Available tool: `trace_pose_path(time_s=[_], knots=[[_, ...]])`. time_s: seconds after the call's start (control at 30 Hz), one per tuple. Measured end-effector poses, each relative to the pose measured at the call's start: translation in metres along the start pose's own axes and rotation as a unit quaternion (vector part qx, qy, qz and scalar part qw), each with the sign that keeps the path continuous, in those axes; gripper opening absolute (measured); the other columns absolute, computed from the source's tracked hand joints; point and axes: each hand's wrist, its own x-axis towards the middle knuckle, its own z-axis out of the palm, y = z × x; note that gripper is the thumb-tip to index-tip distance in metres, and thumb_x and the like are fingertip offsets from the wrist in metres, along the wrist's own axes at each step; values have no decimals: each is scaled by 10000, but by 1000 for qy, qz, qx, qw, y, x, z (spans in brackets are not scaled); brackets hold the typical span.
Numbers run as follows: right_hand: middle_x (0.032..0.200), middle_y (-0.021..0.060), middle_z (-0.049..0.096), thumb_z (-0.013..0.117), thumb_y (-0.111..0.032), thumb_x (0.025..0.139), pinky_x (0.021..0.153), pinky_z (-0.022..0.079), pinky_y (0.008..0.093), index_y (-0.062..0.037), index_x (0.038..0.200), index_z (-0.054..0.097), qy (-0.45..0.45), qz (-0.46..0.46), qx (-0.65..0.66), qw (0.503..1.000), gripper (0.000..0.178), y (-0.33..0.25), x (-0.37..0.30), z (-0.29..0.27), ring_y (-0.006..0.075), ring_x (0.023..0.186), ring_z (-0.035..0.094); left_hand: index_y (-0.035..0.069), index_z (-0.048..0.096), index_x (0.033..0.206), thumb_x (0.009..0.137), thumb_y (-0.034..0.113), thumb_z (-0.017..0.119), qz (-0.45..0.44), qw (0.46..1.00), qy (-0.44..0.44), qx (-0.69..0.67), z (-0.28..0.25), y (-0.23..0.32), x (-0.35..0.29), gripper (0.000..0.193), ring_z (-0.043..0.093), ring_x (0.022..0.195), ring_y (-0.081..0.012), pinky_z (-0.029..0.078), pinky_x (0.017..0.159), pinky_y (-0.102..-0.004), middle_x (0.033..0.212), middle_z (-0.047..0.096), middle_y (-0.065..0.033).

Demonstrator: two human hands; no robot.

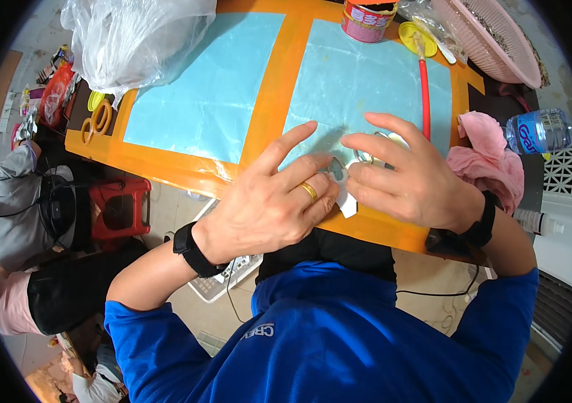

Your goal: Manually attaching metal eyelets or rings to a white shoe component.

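Observation:
My left hand and my right hand meet over the front edge of the table. Between their fingertips is a small white piece, flat like paper or card, with an angular lower tip. Curled lower fingers of both hands press on it, while both index fingers stick out away from it. Small rounded shapes with shiny, dark-edged rims show beside the white piece, partly hidden by the right fingers; I cannot tell what they are.
Orange tape frames blue sheets on the table. Around them are a plastic bag, scissors, a pink can, a red-handled brush on a yellow lid, a pink basket, a pink cloth and a bottle. People sit left.

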Motion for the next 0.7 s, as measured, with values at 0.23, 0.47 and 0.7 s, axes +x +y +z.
trace_pose_path(time_s=[0.23,0.47,0.7], knots=[[1017,19,692,733,-144,805,1253,389,555,-55,930,740,-15,46,14,999,153,-9,-10,-5,266,1282,638,122,804,1149,797,176,846,-101,994,29,-27,1,18,-8,359,626,1333,-270,450,1221,-558,1236,715,-14],[1156,1,731,732,-141,841,1283,350,563,-61,1046,793,-36,61,3,997,229,-11,-16,-12,264,1355,592,143,758,1246,857,190,853,-86,996,1,26,12,23,-24,403,596,1368,-259,455,1192,-486,1392,680,6],[1207,-8,733,723,-156,861,1292,334,575,-86,1129,808,-46,76,-4,996,291,-15,-22,-13,266,1402,551,146,751,1208,911,241,796,-95,993,34,63,20,32,-27,315,552,1413,-231,425,1186,-445,1404,674,-4]])
